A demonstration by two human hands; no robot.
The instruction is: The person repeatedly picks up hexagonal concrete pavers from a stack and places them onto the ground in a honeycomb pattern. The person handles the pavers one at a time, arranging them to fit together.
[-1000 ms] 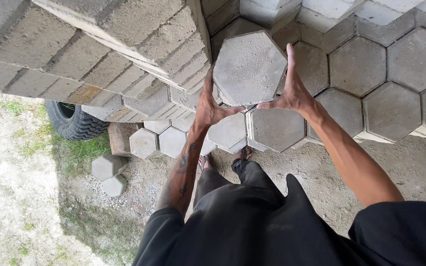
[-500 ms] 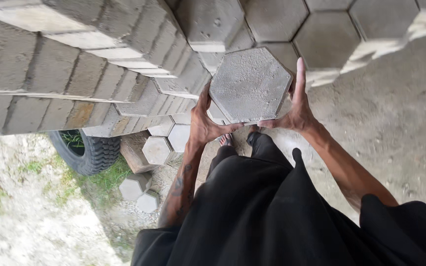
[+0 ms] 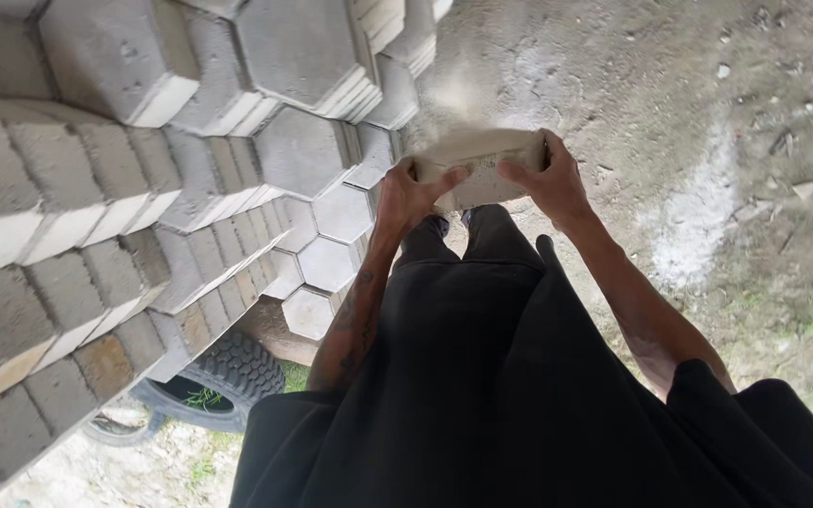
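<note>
Grey concrete paving block point(image 3: 482, 165) held in front of person, over dirt ground point(image 3: 708, 113), seen edge-on, a bit blurred; surface rough, grainy. Left hand point(image 3: 416, 193) clamps left end, fingers curled over top edge. Right hand point(image 3: 543, 179) clamps right end, fingers wrapped over top. At left, stack of hexagonal blocks point(image 3: 143, 169): flat six-sided faces, pale, coarse, sides striped by layers. Black rubber tyre point(image 3: 223, 376) with deep tread lies below stack, grass beside. Dark trousers point(image 3: 482, 376), soft cloth.
</note>
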